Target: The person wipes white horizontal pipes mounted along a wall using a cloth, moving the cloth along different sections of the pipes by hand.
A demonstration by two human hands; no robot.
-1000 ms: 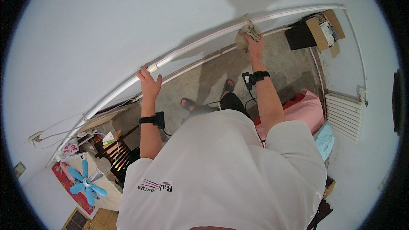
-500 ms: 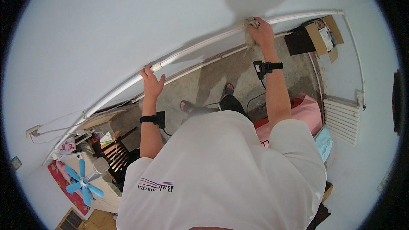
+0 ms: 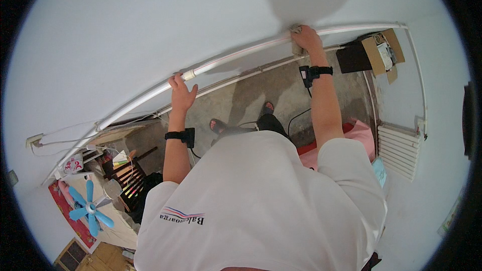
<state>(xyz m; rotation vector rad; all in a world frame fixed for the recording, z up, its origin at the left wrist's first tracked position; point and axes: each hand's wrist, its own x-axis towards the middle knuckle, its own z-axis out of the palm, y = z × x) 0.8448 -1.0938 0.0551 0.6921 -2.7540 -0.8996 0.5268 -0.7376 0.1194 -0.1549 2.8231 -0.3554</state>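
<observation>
A long white pipe [image 3: 236, 56] runs along the wall, bowed by the lens. My right hand [image 3: 310, 39] is closed on a greyish-brown rag [image 3: 298, 48] and presses it against the pipe. Part of the rag shows above the pipe and part hangs below it; my fingers hide the middle. Further left, my left hand [image 3: 183, 96] rests its fingertips on the pipe, just beside a cream-coloured pipe joint [image 3: 189, 75]. Its thumb stands apart, and it holds nothing loose. Both wrists wear black straps with small devices.
A thinner pipe [image 3: 241, 79] runs low along the wall. An opened cardboard box [image 3: 376, 52] sits at the far right, above a white radiator [image 3: 399, 149]. At the left are a blue-bladed fan [image 3: 91, 208] and a slatted dark chair [image 3: 131, 178]. Cables cross the floor near my feet.
The view has turned slightly. My right hand has shifted a little left along the pipe, and the rag's hanging part looks more bunched. My left hand keeps its place by the joint.
</observation>
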